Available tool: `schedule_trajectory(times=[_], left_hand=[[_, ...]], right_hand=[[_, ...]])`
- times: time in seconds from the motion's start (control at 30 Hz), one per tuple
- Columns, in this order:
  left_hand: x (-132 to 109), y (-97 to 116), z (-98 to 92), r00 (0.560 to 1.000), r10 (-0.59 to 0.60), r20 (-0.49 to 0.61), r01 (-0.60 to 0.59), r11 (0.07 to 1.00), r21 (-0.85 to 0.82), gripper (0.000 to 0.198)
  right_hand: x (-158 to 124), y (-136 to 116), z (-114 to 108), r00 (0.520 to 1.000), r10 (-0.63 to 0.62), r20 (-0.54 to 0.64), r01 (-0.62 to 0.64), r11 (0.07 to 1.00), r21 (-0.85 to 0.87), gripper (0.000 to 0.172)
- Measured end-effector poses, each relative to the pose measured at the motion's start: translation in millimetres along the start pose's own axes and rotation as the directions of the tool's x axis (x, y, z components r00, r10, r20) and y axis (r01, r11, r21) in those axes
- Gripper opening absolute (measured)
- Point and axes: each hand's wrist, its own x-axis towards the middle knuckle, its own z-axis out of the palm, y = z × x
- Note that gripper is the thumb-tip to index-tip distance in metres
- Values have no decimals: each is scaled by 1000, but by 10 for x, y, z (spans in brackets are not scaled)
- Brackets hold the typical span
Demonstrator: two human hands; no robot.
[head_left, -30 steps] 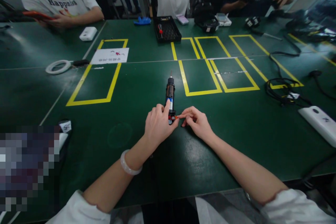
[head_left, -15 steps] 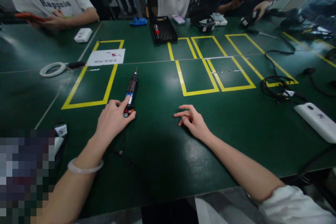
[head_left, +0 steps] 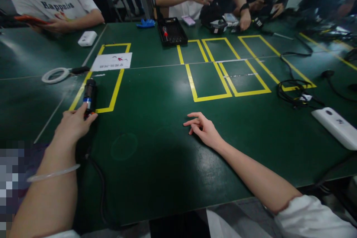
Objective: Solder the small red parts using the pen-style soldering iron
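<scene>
Seen beyond the far edge of the green table [head_left: 156,178], toward its left corner: a co-worker in a white printed shirt [head_left: 60,5], with a flat orange-red device [head_left: 30,19] in hand. Further in, toward the left edge, a white ring-shaped coil [head_left: 55,75]. Wears a pale translucent bangle [head_left: 54,173] on the left wrist; has the left hand [head_left: 74,122] closed around the rear of a black cylindrical power tool with a blue band [head_left: 89,90], index finger along the top, thumb at the right flank. Points the tool toward the far edge, inside the left part of a rectangle of yellow tape [head_left: 117,89], tail by the near strip. Looks nearly complete, judging by the tool already within that outline; grip not yet let go, full contact with the table hard to tell. Just right, a dark cord [head_left: 102,186] running to the near edge, and beyond, a white printed paper sheet [head_left: 111,62] across the outline. Near the far edge, a black rectangular tray [head_left: 180,37]. Rests the right forearm across the near edge, right hand [head_left: 205,128] loosely spread, holding nothing. Toward the right edge, a coiled black cable [head_left: 287,96] and a long white plastic device [head_left: 338,128].
</scene>
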Motion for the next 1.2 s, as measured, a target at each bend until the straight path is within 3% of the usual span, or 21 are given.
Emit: schedule_trajectory(times=[0.23, 0.53, 0.67, 0.73, 0.83, 0.9, 1.0, 1.1, 1.2], left_hand=[[-215, 268, -4, 982, -13, -187, 24, 998, 56, 64], [-268, 286, 35, 972, -44, -231, 60, 996, 63, 51], [-378, 424, -13, 938, -16, -345, 41, 997, 64, 50], [-469, 593, -46, 931, 31, -363, -31, 999, 4, 50], [-657, 960, -72, 943, 240, -232, -298, 918, -262, 46], [-818, 1234, -62, 895, 434, -99, -415, 733, -539, 43], [-1073, 1585, -2, 725, 682, 100, -333, 474, -815, 46], [-1260, 1779, 106, 562, 807, 184, -210, 355, -911, 58], [-1337, 1829, 222, 447, 873, 198, -127, 281, -951, 68]], right_hand=[[7, 9, -5, 1000, -7, 7, 7, 1000, -19, 28], [17, -31, -3, 1000, 8, 15, -8, 1000, -8, 28], [20, -30, 8, 1000, 6, 19, -5, 1000, -18, 28], [20, -31, 15, 1000, 2, 22, -1, 1000, -24, 28], [18, -39, 17, 1000, -2, 25, 3, 999, -36, 28], [15, -47, 14, 999, -7, 38, 9, 999, -37, 28], [6, -60, 18, 997, -27, 75, 29, 999, -23, 27], [-5, -75, 45, 987, -50, 154, 47, 999, 22, 31], [-13, -93, 81, 968, -56, 243, 42, 997, 65, 36]])
